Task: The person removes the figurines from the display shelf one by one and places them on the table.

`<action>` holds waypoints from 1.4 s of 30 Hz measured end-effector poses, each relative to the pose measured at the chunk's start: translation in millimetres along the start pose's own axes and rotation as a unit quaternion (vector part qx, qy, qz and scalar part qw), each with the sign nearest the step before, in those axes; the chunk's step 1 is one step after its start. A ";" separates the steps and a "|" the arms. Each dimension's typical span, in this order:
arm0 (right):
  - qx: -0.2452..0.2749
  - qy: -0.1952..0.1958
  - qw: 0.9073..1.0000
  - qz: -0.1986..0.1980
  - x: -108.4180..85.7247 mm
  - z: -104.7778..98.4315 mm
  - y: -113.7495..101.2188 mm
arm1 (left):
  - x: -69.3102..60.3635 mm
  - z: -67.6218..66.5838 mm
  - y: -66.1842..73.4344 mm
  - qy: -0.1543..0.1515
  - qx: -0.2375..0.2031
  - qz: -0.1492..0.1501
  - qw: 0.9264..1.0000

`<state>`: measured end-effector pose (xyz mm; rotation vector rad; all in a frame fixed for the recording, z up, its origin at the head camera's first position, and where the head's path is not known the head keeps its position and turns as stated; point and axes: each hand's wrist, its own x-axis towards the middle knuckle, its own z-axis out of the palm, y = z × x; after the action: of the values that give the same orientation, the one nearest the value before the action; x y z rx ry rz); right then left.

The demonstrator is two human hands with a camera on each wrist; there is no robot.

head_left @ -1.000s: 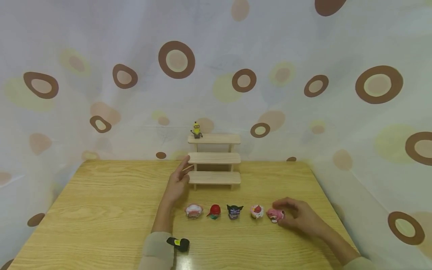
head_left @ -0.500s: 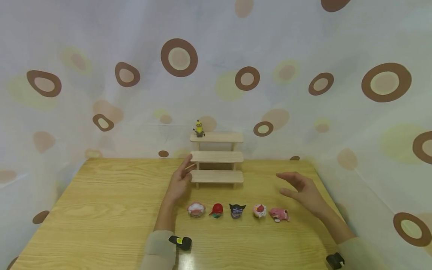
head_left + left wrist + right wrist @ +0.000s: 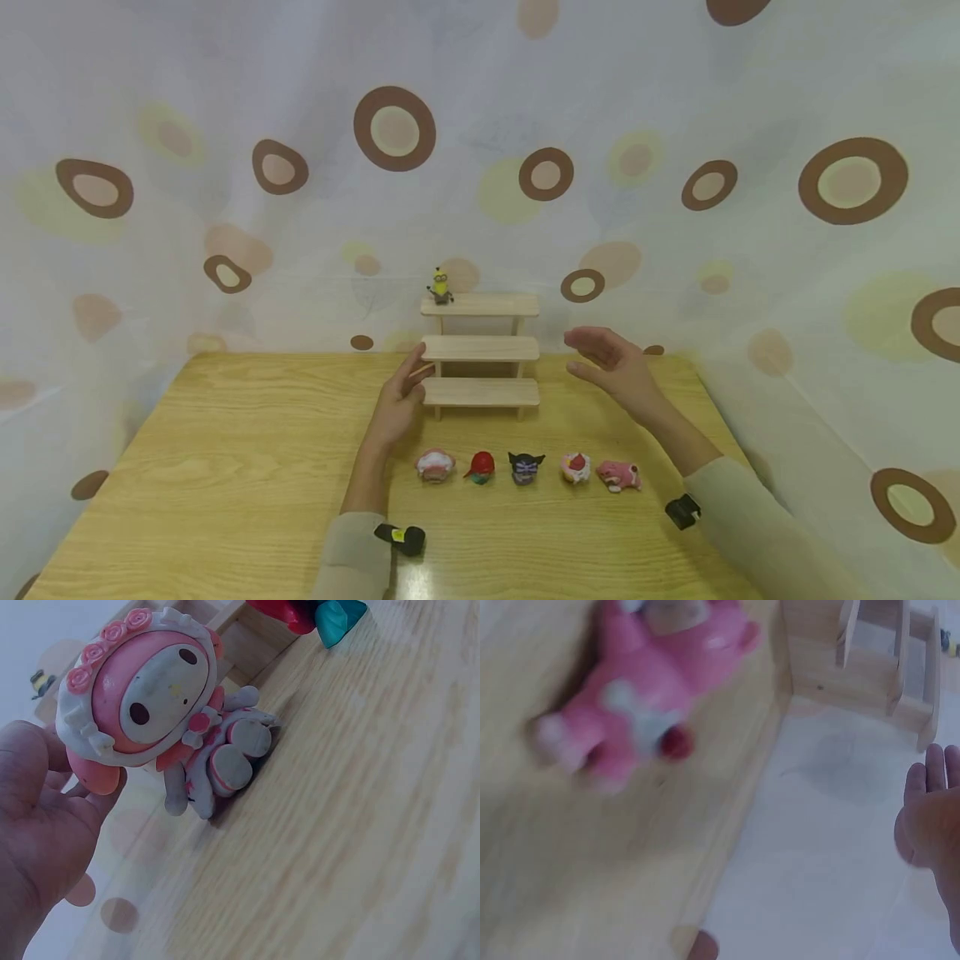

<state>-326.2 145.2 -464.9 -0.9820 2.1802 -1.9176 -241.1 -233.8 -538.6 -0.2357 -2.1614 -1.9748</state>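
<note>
My left hand (image 3: 395,408) is at the left side of a three-tier wooden stand (image 3: 480,347), its index finger reaching the middle tier's end and its thumb beside the lowest tier. In the left wrist view that hand's fingertips are hidden behind a pink-and-white figurine (image 3: 154,705). My right hand (image 3: 617,371) hovers to the right of the stand, apart from it, fingers extended and nothing between them. A yellow minion figurine (image 3: 440,287) stands on the top tier's left end. Below the right hand, a pink animal figurine (image 3: 619,476) lies on the table.
In a row before the stand, from the left, are the pink-and-white figurine, a red-capped figurine (image 3: 481,467), a black-eared figurine (image 3: 526,468) and a cream-topped cupcake-like figurine (image 3: 576,467). A patterned curtain (image 3: 480,125) hangs behind the wooden table (image 3: 247,467).
My right hand has let go of the pink figurine at the row's right end, risen and moved forward and left towards the stand. My left hand has stayed at the stand.
</note>
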 end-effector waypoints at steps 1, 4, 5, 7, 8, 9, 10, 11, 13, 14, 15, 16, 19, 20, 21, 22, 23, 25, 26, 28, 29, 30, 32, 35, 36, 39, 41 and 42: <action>-0.001 -0.002 1.000 -0.005 6.5 4.9 -0.6 | -0.2 -0.2 -0.4 0.001 -0.001 0.001 1.000; 0.002 -0.004 1.000 -0.015 24.2 20.2 -2.2 | -0.2 -0.1 -0.7 -0.001 -0.004 0.005 1.000; 0.002 -0.005 1.000 -0.018 29.5 25.1 -2.6 | -0.4 0.0 -0.8 -0.001 -0.005 0.006 1.000; 0.005 -0.004 1.000 -0.020 39.4 35.2 -4.3 | -0.4 0.0 -0.3 -0.002 -0.006 0.008 1.000; 0.007 -0.005 1.000 -0.021 44.2 40.0 -5.0 | -0.4 0.0 0.2 -0.002 -0.005 0.008 1.000; 0.007 -0.006 1.000 -0.021 48.8 44.6 -6.2 | -0.7 0.0 0.9 -0.002 -0.006 0.007 1.000; 0.006 -0.008 1.000 -0.022 53.5 48.9 -7.0 | -0.9 -0.2 1.6 -0.002 -0.006 0.005 1.000; 0.005 -0.009 1.000 -0.024 58.0 53.3 -8.2 | -1.2 -0.3 2.2 -0.002 -0.008 0.005 1.000; 0.007 -0.010 1.000 -0.025 67.0 61.6 -10.6 | -1.7 -0.6 3.8 -0.003 -0.009 0.001 1.000; 0.006 -0.008 1.000 -0.026 71.3 65.3 -11.6 | -1.8 -0.7 4.3 -0.002 -0.010 0.002 1.000; 0.005 -0.006 1.000 -0.027 75.5 68.9 -12.6 | -1.8 -0.8 4.6 -0.003 -0.011 0.003 1.000; 0.005 -0.004 1.000 -0.029 79.8 72.4 -13.5 | -1.6 -1.0 4.6 -0.003 -0.011 0.004 1.000; 0.011 0.005 1.000 -0.027 92.0 82.0 -15.3 | -1.3 -1.3 4.3 0.000 -0.010 0.007 1.000; 0.010 0.009 1.000 -0.026 96.0 84.8 -15.6 | -1.1 -1.2 3.9 0.000 -0.009 0.009 1.000; 0.007 0.013 1.000 -0.024 99.8 87.5 -16.0 | -0.8 -1.2 3.6 0.001 -0.007 0.009 1.000; 0.005 0.017 1.000 -0.022 103.5 90.1 -16.4 | -0.7 -1.2 3.0 0.001 -0.005 0.011 1.000; 0.002 0.021 1.000 -0.021 107.1 92.8 -16.7 | -0.6 -1.2 2.8 0.002 -0.004 0.011 1.000; -0.006 0.031 0.999 -0.018 113.1 98.0 -18.9 | -0.1 -1.2 1.9 0.001 0.000 0.010 1.000; -0.009 0.034 0.999 -0.018 116.3 100.6 -20.0 | 0.1 -1.2 1.5 0.001 0.001 0.010 1.000; -0.014 0.038 0.999 -0.019 122.6 106.3 -23.1 | 0.3 -1.4 1.6 0.002 0.003 0.009 1.000; -0.015 0.040 0.999 -0.018 126.1 109.3 -24.2 | 0.3 -1.7 1.9 0.003 0.004 0.006 1.000; -0.018 0.040 0.999 -0.017 129.7 112.5 -25.7 | 0.2 -2.0 2.1 0.004 0.005 0.005 1.000; -0.029 0.046 0.998 -0.014 137.5 119.3 -28.5 | 0.2 -2.9 2.3 0.005 0.006 0.005 1.000; -0.041 0.061 0.997 0.001 149.2 128.9 -32.0 | 0.1 -3.4 1.6 0.004 0.004 0.009 1.000; -0.050 0.067 0.996 0.009 152.5 131.9 -33.4 | 0.2 -3.2 1.1 0.003 0.003 0.010 1.000; -0.069 0.081 0.994 0.039 160.2 139.9 -36.6 | 0.1 -1.6 -1.0 0.003 -0.001 0.013 1.000; -0.084 0.080 0.991 0.062 163.2 144.2 -38.0 | -0.2 0.0 -2.0 0.004 -0.003 0.014 1.000; -0.093 0.078 0.990 0.072 164.1 146.0 -39.0 | -0.5 0.9 -2.2 0.004 -0.005 0.014 1.000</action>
<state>-373.9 -63.9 -404.0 -0.6945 2.4791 -1.8096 -241.2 -233.1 -541.0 -0.2576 -2.1330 -1.9689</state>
